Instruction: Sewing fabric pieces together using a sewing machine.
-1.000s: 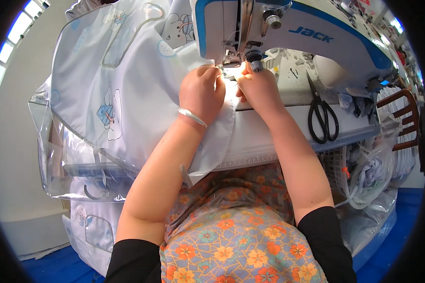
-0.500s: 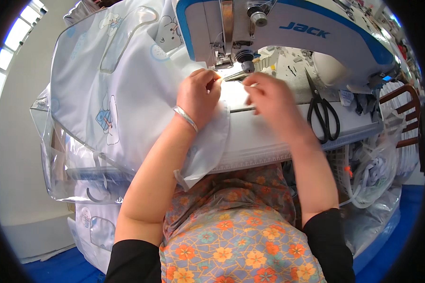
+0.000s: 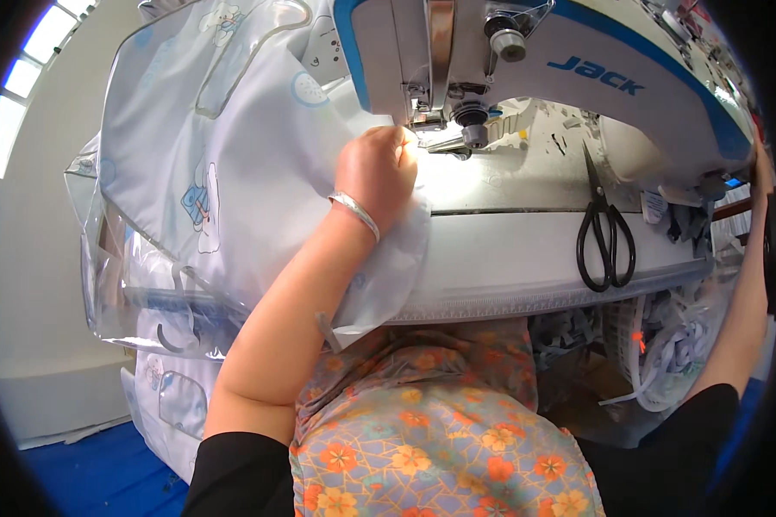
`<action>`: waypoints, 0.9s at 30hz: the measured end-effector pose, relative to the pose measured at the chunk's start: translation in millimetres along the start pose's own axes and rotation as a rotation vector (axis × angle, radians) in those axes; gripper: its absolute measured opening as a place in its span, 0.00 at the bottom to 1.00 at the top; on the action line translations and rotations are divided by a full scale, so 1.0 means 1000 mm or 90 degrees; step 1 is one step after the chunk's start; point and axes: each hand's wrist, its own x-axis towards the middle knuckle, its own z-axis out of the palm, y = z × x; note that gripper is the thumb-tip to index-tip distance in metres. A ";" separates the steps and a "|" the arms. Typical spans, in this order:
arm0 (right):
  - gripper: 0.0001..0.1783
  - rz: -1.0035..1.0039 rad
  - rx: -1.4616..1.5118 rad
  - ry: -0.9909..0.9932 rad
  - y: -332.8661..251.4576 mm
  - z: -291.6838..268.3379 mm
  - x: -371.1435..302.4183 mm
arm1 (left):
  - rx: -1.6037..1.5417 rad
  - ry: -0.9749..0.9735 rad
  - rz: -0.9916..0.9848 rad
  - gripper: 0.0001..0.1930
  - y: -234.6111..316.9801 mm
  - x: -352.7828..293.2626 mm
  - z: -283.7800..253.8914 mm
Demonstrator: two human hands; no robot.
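Note:
My left hand (image 3: 376, 171), a silver bangle on its wrist, is closed on the edge of white printed fabric (image 3: 276, 207), close beside the needle area of the sewing machine (image 3: 543, 77). Cartoon animals and grey-bound curved edges mark the fabric, which spreads left over the table and hangs off its front. Far to the right, my right hand (image 3: 762, 168) is at the right end of the machine; its fingers are mostly hidden at the picture's rim. Under the presser area, a lamp's glow washes out detail.
Black-handled scissors (image 3: 606, 233) lie on the machine table (image 3: 509, 250), blades pointing away. Thread scraps lie behind them. Below right stands a white basket (image 3: 625, 345) with fabric strips and clear plastic. More printed cloth (image 3: 177, 396) hangs below the table at left.
My right hand has left the spot beside my left hand and swung far right to the machine's end. The left hand stays closed on the fabric by the needle. The view has shifted slightly.

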 end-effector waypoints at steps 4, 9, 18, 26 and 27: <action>0.30 0.116 0.206 0.146 0.017 0.042 -0.145 | 0.023 -0.014 -0.001 0.03 -0.001 0.003 0.000; 0.22 -0.066 -0.014 0.175 -0.070 0.115 -0.316 | 0.011 0.029 -0.009 0.02 -0.001 0.005 0.002; 0.13 -0.354 -0.178 -0.065 -0.161 0.237 -0.438 | -0.028 0.040 -0.050 0.04 -0.001 0.004 0.000; 0.12 -0.360 -0.181 -0.083 -0.163 0.246 -0.436 | -0.049 0.040 -0.047 0.04 -0.003 0.004 0.002; 0.12 -0.361 -0.193 -0.084 -0.163 0.246 -0.437 | -0.055 0.041 -0.051 0.05 -0.003 0.004 0.002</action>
